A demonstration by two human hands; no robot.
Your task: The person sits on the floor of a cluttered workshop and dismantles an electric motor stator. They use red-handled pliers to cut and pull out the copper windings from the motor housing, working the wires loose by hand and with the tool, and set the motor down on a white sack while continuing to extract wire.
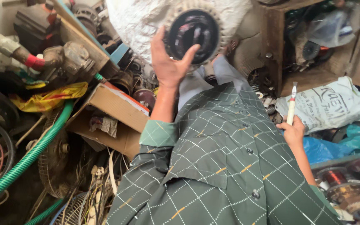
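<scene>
We raise the motor stator point(193, 35) in our left hand point(169, 62), fingers wrapped round its rim, bore facing us; our right hand point(292, 131) grips a white-handled scraper point(291, 106) upright, aside.

Count: two hands, left hand point(168, 62) on one round toothed motor core point(193, 32), right hand point(293, 132) around one white-handled tool point(291, 106). One green ribbed hose point(34, 152), one open cardboard box point(115, 114), one wooden crate point(276, 46). One white printed sack point(334, 104), one copper-wound coil point(334, 177), one yellow cloth point(48, 98).
</scene>
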